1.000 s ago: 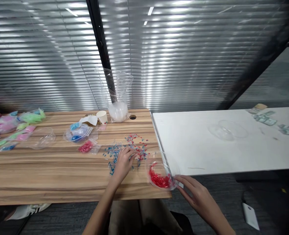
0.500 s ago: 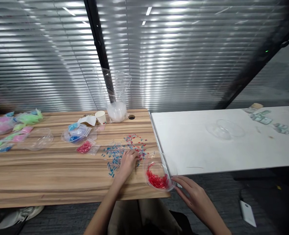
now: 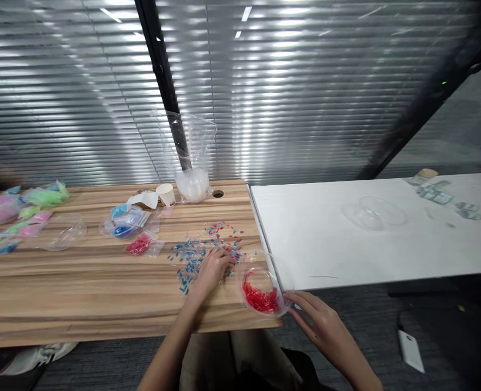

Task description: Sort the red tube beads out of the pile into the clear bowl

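Small red and blue tube beads (image 3: 191,263) are scattered across the wooden table. My left hand (image 3: 213,267) rests among them, its fingers curled and pressed together at the red beads on the right of the spread. Whatever lies between those fingertips is hidden. A clear plastic bowl (image 3: 243,290) stands by the table's right front corner with a heap of red beads (image 3: 261,300) in it. With thumb and fingers my right hand (image 3: 316,320) grips the bowl's right rim.
To the left lie a bag of red beads (image 3: 139,244), a clear dish with blue bags (image 3: 126,221) and several coloured bags (image 3: 4,209). A paper cup (image 3: 166,194) and a bag of white material (image 3: 193,185) stand at the back. A white table (image 3: 305,233) adjoins on the right.
My left hand has shifted very slightly to the right among the beads, with its fingers still curled. My right hand keeps its grip on the bowl. The view has moved a little.
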`<state>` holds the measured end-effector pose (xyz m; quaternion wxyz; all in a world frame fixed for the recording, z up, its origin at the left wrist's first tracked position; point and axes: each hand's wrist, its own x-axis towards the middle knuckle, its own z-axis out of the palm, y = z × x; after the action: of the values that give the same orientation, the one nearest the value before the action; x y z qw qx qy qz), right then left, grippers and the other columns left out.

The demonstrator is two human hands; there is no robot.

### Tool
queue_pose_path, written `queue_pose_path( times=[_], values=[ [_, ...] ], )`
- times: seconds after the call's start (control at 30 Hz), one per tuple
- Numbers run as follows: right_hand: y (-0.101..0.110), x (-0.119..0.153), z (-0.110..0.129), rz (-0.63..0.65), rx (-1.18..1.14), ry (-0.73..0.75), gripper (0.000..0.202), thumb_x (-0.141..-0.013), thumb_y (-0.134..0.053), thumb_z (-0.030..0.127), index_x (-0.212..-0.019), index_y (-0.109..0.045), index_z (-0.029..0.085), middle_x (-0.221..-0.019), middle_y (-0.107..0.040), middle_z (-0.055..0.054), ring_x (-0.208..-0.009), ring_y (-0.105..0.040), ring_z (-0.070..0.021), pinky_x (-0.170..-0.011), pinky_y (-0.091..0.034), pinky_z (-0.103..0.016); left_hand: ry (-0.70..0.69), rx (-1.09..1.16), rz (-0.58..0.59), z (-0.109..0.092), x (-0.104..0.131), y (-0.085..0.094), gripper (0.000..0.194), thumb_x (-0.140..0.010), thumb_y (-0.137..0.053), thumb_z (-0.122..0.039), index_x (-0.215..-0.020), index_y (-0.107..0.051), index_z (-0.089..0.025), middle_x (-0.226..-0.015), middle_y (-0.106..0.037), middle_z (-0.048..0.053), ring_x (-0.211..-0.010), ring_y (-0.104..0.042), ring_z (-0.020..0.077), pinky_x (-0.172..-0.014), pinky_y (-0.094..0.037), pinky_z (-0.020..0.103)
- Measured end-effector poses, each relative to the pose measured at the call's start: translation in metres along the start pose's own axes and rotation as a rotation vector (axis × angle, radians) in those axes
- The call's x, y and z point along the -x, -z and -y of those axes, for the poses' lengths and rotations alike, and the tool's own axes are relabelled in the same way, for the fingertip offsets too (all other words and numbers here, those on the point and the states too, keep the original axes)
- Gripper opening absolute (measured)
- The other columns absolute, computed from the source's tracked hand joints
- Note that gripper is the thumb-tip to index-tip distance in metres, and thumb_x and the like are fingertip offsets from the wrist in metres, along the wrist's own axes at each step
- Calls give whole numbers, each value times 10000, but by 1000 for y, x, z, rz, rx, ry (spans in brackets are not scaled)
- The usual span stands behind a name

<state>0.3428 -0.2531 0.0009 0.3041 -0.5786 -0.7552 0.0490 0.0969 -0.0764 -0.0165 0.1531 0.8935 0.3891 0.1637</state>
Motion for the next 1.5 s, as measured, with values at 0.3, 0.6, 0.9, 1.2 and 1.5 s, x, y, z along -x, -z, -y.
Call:
queue_pose_path(
  times=[0.3,0.6,0.9,1.2,1.5],
  values=[
    [-3,-5,1,16,-3,16,274,-929,-442,231,-1145,-609,219,-1055,-694,-86,-954,-668,-199,-814,-573,-347,64,18,-9,5,2,-2,191,-866,-516,-155,-893,-698,-207,-942,-672,63,-928,-564,208,-864,-398,336],
    [-5,-10,4,49,-14,24,283,-925,-448,215,-1169,-591,223,-1067,-687,-85,-967,-663,-195,-827,-567,-339,72,-25,2,6,4,-7,191,-858,-492,-110,-904,-662,-183,-958,-651,71,-954,-543,223,-866,-400,354],
    [-8,-14,8,71,-2,34,298,-935,-432,224,-1196,-575,229,-1061,-688,-77,-959,-661,-184,-822,-565,-321,36,-47,-40,11,7,-16,148,-869,-455,-113,-906,-588,-165,-972,-607,78,-926,-504,221,-842,-403,363],
    [-10,-16,11,86,-8,42,302,-937,-424,236,-1202,-570,237,-1067,-685,-68,-954,-660,-186,-816,-565,-313,60,190,-277,10,6,-11,179,-867,-399,-118,-778,-542,-181,-803,-603,60,-801,-541,209,-748,-426,336],
    [-14,-14,10,110,-54,4,298,-939,-428,252,-1198,-573,235,-1074,-683,-76,-963,-654,-197,-827,-557,-331,-67,312,-401,-28,16,22,155,-913,-410,-173,-808,-521,-196,-793,-593,27,-790,-542,179,-751,-413,306]
  ],
)
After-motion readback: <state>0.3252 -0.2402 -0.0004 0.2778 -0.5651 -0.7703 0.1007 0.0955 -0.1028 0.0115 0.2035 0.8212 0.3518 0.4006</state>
